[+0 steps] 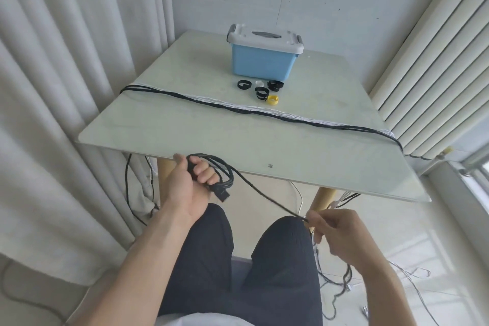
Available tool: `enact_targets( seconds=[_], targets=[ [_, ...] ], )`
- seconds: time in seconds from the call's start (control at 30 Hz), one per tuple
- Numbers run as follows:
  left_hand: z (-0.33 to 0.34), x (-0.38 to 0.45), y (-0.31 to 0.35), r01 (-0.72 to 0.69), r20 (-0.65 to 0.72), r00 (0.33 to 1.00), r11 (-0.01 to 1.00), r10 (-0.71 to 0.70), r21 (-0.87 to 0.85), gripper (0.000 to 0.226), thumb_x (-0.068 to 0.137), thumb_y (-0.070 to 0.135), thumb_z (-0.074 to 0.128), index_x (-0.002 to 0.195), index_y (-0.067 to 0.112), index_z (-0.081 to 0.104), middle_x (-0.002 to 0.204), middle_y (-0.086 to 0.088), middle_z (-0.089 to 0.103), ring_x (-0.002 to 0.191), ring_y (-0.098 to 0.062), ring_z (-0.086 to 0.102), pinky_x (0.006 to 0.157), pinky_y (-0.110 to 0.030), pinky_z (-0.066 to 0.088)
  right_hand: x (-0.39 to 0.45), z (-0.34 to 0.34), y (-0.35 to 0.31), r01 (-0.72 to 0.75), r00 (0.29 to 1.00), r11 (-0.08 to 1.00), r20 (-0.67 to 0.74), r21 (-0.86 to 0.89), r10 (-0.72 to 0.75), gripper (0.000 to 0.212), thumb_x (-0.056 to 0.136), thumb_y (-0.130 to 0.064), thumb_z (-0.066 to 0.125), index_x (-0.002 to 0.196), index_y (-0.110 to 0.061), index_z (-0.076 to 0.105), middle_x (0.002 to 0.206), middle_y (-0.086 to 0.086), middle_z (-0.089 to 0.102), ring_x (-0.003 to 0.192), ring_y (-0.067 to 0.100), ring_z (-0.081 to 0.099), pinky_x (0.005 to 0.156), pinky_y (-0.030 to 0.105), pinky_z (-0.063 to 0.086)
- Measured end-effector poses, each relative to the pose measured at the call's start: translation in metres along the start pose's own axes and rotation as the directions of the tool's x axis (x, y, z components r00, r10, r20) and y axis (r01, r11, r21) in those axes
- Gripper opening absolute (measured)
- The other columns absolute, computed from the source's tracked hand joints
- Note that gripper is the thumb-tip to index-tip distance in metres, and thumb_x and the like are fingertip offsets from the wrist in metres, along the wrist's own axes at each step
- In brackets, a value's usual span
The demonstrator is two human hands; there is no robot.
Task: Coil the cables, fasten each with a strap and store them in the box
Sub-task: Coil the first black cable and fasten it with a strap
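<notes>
While I sat at the pale glass table (264, 140), its top carried a bundle of black and white cables (238, 110) stretched across it from the left edge to the right, their ends hanging off both sides. Behind them, near the far edge, stood the blue box (260, 63) with its white lid shut. Just in front of the box lay a small cluster of rolled straps (262, 88): several black, one white, one yellow.

My left hand (189, 182) was at the near table edge, fingers curled tight round a coil of black cable (225, 173), several loops gathered in my fist with the plug (221, 194) sticking out below. From that coil one strand ran down and to the right to my right hand (334, 230), above my right knee, where thumb and fingers pinched the cable. Beyond it the cable dropped toward the floor.
</notes>
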State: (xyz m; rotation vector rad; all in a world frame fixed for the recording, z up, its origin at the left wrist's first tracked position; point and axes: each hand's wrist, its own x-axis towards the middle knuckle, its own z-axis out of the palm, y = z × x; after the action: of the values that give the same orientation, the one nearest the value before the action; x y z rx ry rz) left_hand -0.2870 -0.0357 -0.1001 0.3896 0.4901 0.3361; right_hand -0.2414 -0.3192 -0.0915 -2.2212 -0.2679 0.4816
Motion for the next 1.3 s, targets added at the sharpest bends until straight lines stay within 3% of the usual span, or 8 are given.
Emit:
enact_targets(
  seconds=[0.17,0.33,0.47,0.57,0.77,0.87,1.13,1.3],
  targets=[
    [0.017,-0.012,-0.004,-0.15,0.165,0.98,0.952,0.108,0.268,0.029,0.107,0.019,0.035,0.082,0.012,0.046,0.073,-0.003,0.057,0.058,-0.018,0.048,0.066,-0.033,0.041,-0.008,0.02,-0.021,0.06,0.968,0.981,0.25,-0.186,-0.012,0.039,0.1,-0.037,0.051,0.074,-0.013,0.068,0.047,-0.008,0.048,0.042,0.011,0.038,0.046,0.015,0.033],
    [0.014,-0.02,-0.022,-0.386,0.384,0.909,0.676,0.163,0.627,0.026,0.106,0.018,0.042,0.084,0.008,0.05,0.07,-0.001,0.057,0.065,-0.02,0.05,0.066,-0.033,0.042,-0.013,0.033,-0.04,0.163,0.926,0.962,0.37,-0.219,-0.073,0.049,0.101,-0.05,0.045,0.065,-0.02,0.06,0.047,-0.008,0.041,0.046,0.012,0.035,0.047,0.015,0.032],
    [0.008,-0.024,-0.033,-0.45,0.479,0.874,0.24,-0.077,0.86,0.022,0.104,0.023,0.048,0.094,0.005,0.056,0.073,0.003,0.068,0.068,-0.02,0.063,0.067,-0.026,0.048,-0.015,0.033,-0.045,0.213,0.917,0.977,0.348,-0.019,-0.193,0.05,0.1,-0.052,0.045,0.066,-0.02,0.062,0.046,-0.009,0.037,0.046,0.014,0.03,0.047,0.019,0.028],
    [0.002,-0.026,-0.039,-0.415,0.431,0.843,0.122,-0.323,0.902,0.019,0.104,0.024,0.047,0.102,0.007,0.052,0.077,0.005,0.071,0.069,-0.021,0.065,0.067,-0.035,0.052,-0.014,0.029,-0.04,0.287,0.92,0.953,0.249,0.095,-0.302,0.042,0.092,-0.058,0.056,0.076,-0.022,0.071,0.055,0.0,0.042,0.053,0.016,0.032,0.052,0.027,0.026],
    [0.006,-0.034,-0.036,-0.198,0.344,0.707,0.294,-0.617,0.935,0.051,0.106,0.049,0.03,0.081,0.014,0.056,0.056,-0.006,0.034,0.05,-0.019,0.027,0.056,-0.034,0.028,-0.007,0.029,-0.033,0.346,0.922,0.92,0.117,0.182,-0.37,0.018,0.084,-0.043,0.077,0.088,-0.027,0.072,0.078,0.006,0.073,0.073,0.022,0.068,0.07,0.047,0.051],
    [0.01,-0.033,-0.029,-0.125,0.267,0.67,0.249,-0.692,0.96,0.064,0.094,0.069,0.029,0.073,0.012,0.05,0.051,-0.001,0.024,0.046,-0.015,0.016,0.052,-0.035,0.016,-0.004,0.037,-0.03,0.344,0.918,0.899,0.106,0.272,-0.383,0.034,0.073,-0.048,0.085,0.092,-0.03,0.065,0.081,0.013,0.073,0.077,0.041,0.066,0.074,0.055,0.052],
    [0.006,-0.024,-0.006,-0.057,0.235,0.726,0.284,-0.646,0.957,0.055,0.089,0.067,0.044,0.06,0.021,0.037,0.047,0.002,0.021,0.043,-0.013,0.011,0.044,-0.028,0.013,0.006,0.041,0.003,0.3,0.951,0.916,-0.009,0.265,-0.309,0.035,0.074,-0.057,0.079,0.08,-0.026,0.065,0.06,0.002,0.052,0.056,0.013,0.041,0.054,0.021,0.033],
    [0.003,-0.016,-0.01,0.11,0.309,0.662,0.496,-0.683,0.861,0.056,0.091,0.068,0.039,0.062,0.02,0.035,0.045,0.006,0.022,0.039,-0.012,0.016,0.043,-0.026,0.022,0.006,0.054,-0.002,0.231,0.973,0.89,-0.082,0.393,-0.217,0.049,0.077,-0.064,0.068,0.077,-0.016,0.066,0.057,-0.002,0.048,0.047,0.012,0.036,0.047,0.022,0.03]
  ],
)
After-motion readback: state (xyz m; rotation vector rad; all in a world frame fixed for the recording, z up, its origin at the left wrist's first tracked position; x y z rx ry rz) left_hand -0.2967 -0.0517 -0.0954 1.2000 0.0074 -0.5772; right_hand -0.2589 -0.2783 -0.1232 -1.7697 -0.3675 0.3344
